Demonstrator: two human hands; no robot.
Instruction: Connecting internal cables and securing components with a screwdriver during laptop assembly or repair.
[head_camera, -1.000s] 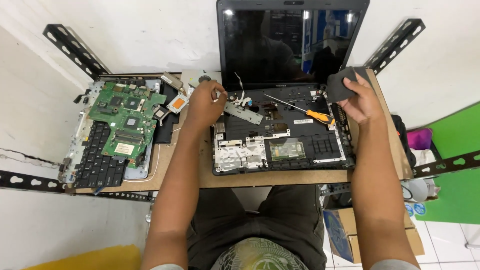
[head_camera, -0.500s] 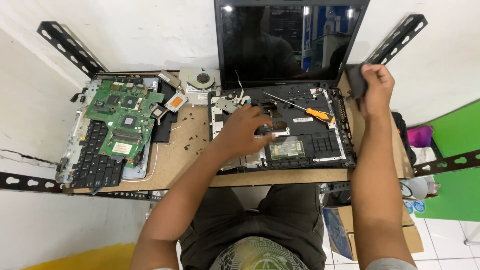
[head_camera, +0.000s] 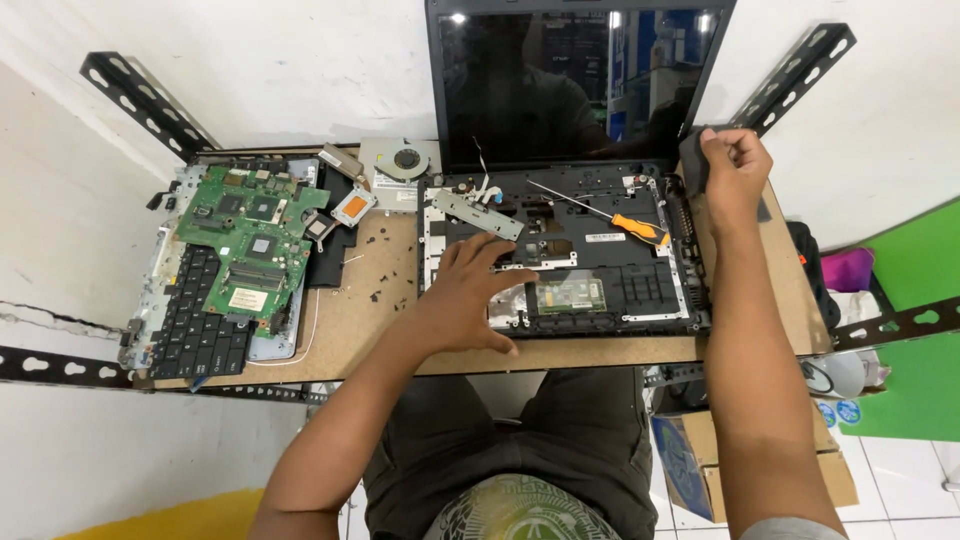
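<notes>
A stripped laptop base (head_camera: 640, 290) with its dark screen (head_camera: 575, 85) upright lies on a wooden board (head_camera: 360, 330). My left hand (head_camera: 470, 295) rests flat, fingers spread, on the base's front left corner. At the base's back right corner, beside the hinge, my right hand (head_camera: 735, 170) is closed around a small dark part (head_camera: 692, 160). An orange-handled screwdriver (head_camera: 610, 215) lies across the base, and a grey metal strip (head_camera: 478, 214) sits at its back left.
A green motherboard (head_camera: 255, 245) lies on a keyboard (head_camera: 200, 325) at the board's left end. A cooling fan with heatsink (head_camera: 395, 170) sits behind loose screws (head_camera: 385, 280). Black perforated rails (head_camera: 140, 100) frame the desk. Cardboard boxes (head_camera: 700, 460) stand on the floor.
My left hand moved from the back left of the base down to its front left corner. My right hand shifted inward with the dark part toward the screen hinge.
</notes>
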